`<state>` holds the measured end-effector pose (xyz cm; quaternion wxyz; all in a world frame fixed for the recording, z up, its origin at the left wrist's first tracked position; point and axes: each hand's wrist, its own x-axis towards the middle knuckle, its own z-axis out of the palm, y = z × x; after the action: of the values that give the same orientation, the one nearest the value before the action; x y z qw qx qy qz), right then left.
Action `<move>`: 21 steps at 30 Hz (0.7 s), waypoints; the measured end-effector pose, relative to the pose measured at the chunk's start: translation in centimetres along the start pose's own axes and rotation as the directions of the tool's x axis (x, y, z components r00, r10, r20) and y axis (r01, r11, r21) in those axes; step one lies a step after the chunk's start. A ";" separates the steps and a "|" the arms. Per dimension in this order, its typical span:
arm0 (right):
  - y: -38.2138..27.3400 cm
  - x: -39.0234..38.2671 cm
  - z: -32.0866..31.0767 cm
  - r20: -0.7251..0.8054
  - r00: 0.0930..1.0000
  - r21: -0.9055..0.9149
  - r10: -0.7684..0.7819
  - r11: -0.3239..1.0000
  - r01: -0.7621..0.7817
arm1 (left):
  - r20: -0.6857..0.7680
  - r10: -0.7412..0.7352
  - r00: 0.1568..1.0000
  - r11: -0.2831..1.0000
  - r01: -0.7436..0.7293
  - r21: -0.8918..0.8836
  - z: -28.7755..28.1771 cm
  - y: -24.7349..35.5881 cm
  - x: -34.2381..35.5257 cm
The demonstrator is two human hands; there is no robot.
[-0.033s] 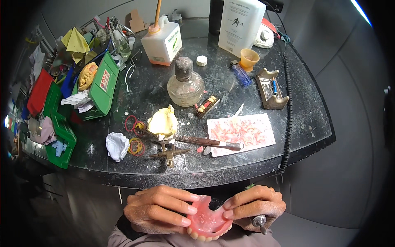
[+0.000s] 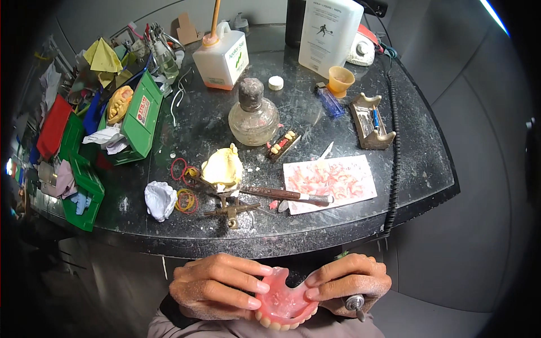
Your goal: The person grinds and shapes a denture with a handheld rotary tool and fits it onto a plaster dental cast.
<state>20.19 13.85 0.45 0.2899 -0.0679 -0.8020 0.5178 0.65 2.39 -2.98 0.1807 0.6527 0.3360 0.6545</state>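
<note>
A pink denture base [image 2: 284, 304] with a row of pale teeth along its lower edge is held low in the head view, below the table's front edge. My left hand [image 2: 217, 287] pinches its left side with thumb and fingers. On the denture's right side rest the fingertips of my right hand [image 2: 349, 281], which also has a small metal-tipped tool [image 2: 355, 304] tucked in its palm. Both hands are shut around the denture.
On the dark stone table [image 2: 315, 231] stand a glass spirit lamp [image 2: 253, 115], a yellow plaster cast [image 2: 222, 168] on a brass frame, a wax knife [image 2: 287, 195], and paper with pink wax bits [image 2: 329, 180]. Green trays [image 2: 138, 118] crowd the left; a black cable [image 2: 393, 169] runs down the right.
</note>
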 end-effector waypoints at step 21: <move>0.8 -0.3 1.1 -0.077 0.997 0.087 -0.022 0.996 0.029 | 0.081 -0.041 0.996 0.971 0.021 0.238 -0.8 1.6 0.6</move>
<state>19.70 13.26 -0.65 0.3296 -0.0646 -0.7676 0.5458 0.13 1.51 -1.36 0.1258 0.6916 0.4139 0.5784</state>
